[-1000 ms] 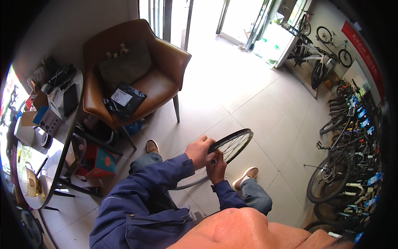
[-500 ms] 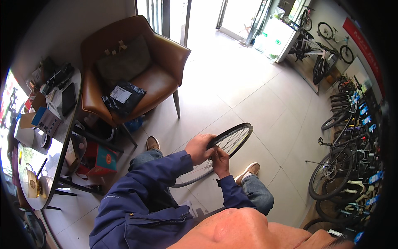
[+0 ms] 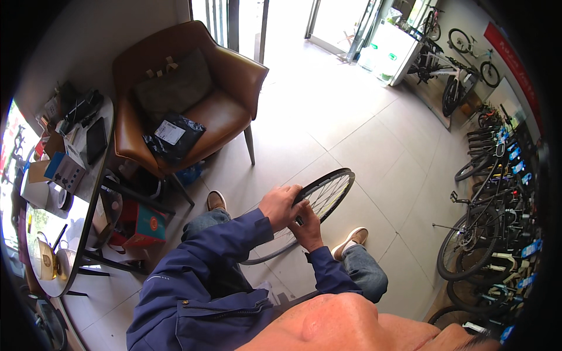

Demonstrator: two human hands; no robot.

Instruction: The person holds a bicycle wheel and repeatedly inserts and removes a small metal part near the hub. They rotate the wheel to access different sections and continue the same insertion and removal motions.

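Note:
Held upright at a slant between my legs is a bicycle wheel [image 3: 349, 193] with a black rim and thin spokes. My left hand [image 3: 278, 206] is closed on its upper near edge, fingers curled over the rim. Just below and to the right, my right hand [image 3: 309, 229] has its fingers bent in against the same part of the wheel, almost touching the left fingertips. A small dark bit shows between the right fingers; I cannot make out whether it is part of the wheel. My hands hide that stretch of rim.
A brown armchair [image 3: 246, 88] holding a dark plastic parcel [image 3: 175, 139] stands ahead on the left. Left of it is a cluttered table [image 3: 88, 219], with a red and teal box [image 3: 151, 225] underneath. Bicycles [image 3: 468, 234] line the right side. My shoes [image 3: 353, 240] flank the wheel.
My right hand has turned and shifted slightly left, its fingers now nearer the left hand. The wheel has tilted slightly, its far edge a little higher in view. My left hand stays on the rim.

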